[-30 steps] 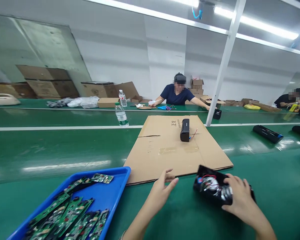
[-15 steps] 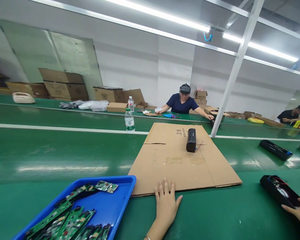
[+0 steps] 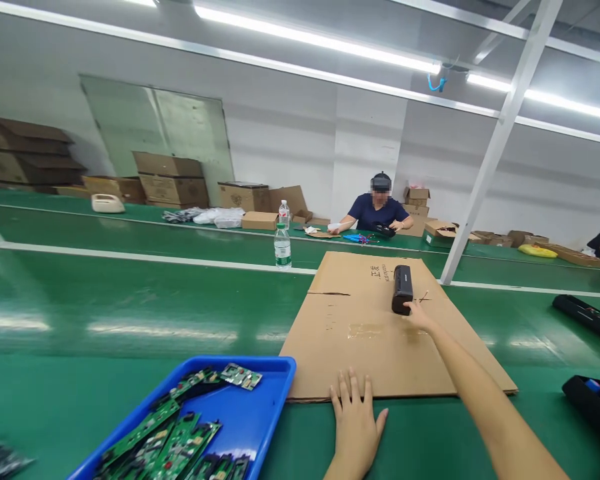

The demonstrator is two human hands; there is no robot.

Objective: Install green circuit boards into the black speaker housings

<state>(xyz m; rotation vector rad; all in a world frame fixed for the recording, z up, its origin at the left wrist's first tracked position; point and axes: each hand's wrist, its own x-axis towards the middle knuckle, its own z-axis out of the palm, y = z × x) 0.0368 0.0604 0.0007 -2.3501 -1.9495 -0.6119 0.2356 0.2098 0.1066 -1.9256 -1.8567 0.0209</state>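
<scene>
Green worktop point(image 3: 420, 437); left hand point(image 3: 356, 427) spread on cardboard point(image 3: 320, 357); right hand point(image 3: 420, 317) at black case point(image 3: 403, 285), grip partly hidden, unclear.

We list one green tabletop point(image 3: 170, 303), glossy along its middle. Lying directly on it, we record: one blue tray point(image 3: 253, 410); one flat cardboard sheet point(image 3: 330, 360), beside the tray; two black housings point(image 3: 586, 319), right; one crumpled plastic bundle point(image 3: 1, 460), near left; one green-capped bottle point(image 3: 283, 248), upright.
</scene>
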